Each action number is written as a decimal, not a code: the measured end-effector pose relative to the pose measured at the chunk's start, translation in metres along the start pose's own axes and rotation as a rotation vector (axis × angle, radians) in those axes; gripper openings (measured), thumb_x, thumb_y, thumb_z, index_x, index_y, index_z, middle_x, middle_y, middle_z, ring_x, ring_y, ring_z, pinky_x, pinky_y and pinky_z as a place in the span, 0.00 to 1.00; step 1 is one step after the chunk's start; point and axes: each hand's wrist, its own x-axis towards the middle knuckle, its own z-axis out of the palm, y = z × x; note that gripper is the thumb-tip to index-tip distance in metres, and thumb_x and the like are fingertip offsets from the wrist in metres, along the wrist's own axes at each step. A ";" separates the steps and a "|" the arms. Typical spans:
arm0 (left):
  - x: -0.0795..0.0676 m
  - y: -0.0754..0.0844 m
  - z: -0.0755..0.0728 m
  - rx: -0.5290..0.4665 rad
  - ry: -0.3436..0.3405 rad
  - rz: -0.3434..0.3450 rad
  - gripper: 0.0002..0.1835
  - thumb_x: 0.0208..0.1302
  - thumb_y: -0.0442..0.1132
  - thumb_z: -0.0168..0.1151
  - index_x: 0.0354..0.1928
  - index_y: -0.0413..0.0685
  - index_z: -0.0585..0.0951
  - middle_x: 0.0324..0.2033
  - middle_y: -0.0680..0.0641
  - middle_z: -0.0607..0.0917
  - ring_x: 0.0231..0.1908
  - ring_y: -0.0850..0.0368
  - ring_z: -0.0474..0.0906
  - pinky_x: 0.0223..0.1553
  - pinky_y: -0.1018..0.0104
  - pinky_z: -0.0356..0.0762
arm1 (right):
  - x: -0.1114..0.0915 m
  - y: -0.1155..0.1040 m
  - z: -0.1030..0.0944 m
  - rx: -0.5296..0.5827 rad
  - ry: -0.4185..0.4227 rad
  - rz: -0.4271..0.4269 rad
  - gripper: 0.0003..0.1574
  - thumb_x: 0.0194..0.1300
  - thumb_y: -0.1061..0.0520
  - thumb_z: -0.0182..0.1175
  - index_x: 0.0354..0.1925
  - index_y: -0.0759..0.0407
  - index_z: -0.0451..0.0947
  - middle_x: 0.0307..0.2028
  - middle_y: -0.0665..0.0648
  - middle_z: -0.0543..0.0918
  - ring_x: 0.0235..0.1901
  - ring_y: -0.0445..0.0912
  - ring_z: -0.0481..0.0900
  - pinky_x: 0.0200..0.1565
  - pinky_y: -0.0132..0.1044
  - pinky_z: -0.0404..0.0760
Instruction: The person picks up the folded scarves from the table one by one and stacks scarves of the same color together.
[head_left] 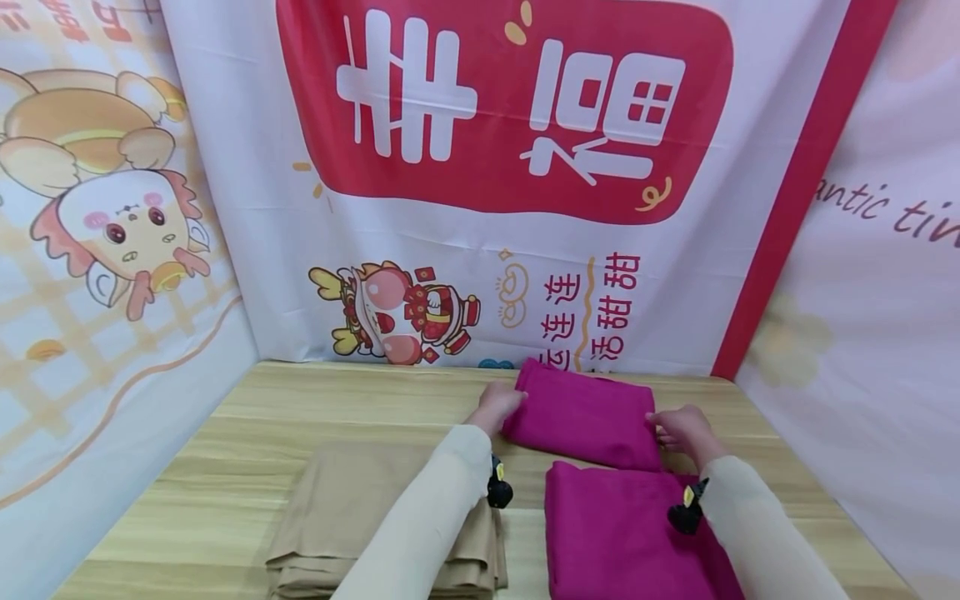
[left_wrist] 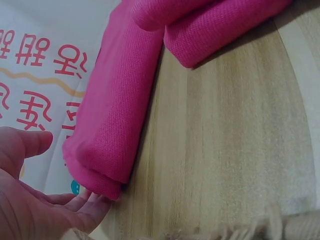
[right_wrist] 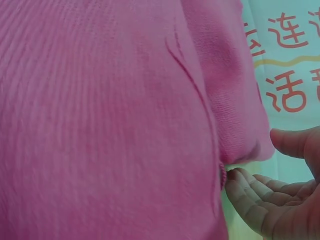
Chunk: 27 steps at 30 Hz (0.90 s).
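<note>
A folded magenta knit cloth [head_left: 588, 412] lies at the back of the table, against the printed backdrop. My left hand [head_left: 501, 406] is at its left end; in the left wrist view the fingertips of that hand [left_wrist: 45, 200] reach the cloth's lower edge [left_wrist: 112, 115], and the thumb stands apart. At the opposite end is my right hand [head_left: 686, 429]. The right wrist view shows that hand [right_wrist: 280, 195] with thumb and fingers spread apart, fingertips close by the cloth's corner [right_wrist: 235, 115]; contact is hard to tell. Nearer me lies a second folded magenta cloth [head_left: 615, 533], partly beneath the right forearm.
A stack of folded tan cloths [head_left: 352, 500] sits front left on the wooden table [head_left: 217, 467], partly covered by the left sleeve. A printed backdrop [head_left: 255, 208] rises behind the table, with printed sheets [head_left: 862, 275] on both sides.
</note>
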 end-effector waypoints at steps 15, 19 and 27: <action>-0.003 -0.004 0.000 0.068 -0.022 0.019 0.17 0.61 0.36 0.65 0.48 0.30 0.79 0.44 0.40 0.81 0.42 0.51 0.75 0.48 0.59 0.76 | 0.005 0.008 0.012 -0.017 0.027 0.002 0.21 0.64 0.57 0.60 0.18 0.55 0.63 0.11 0.45 0.62 0.13 0.39 0.63 0.23 0.31 0.65; -0.006 -0.005 0.002 0.050 -0.043 0.020 0.14 0.61 0.34 0.65 0.45 0.30 0.80 0.39 0.41 0.80 0.38 0.52 0.74 0.46 0.59 0.77 | 0.007 0.011 0.012 -0.012 0.028 0.021 0.24 0.64 0.56 0.60 0.16 0.52 0.62 0.10 0.45 0.61 0.12 0.38 0.59 0.20 0.30 0.59; -0.007 -0.005 0.003 0.079 -0.029 0.021 0.13 0.62 0.35 0.64 0.43 0.30 0.81 0.36 0.42 0.80 0.35 0.52 0.73 0.41 0.61 0.77 | 0.009 0.011 0.011 0.020 -0.006 0.038 0.27 0.65 0.56 0.59 0.13 0.51 0.60 0.10 0.46 0.60 0.13 0.39 0.59 0.19 0.30 0.58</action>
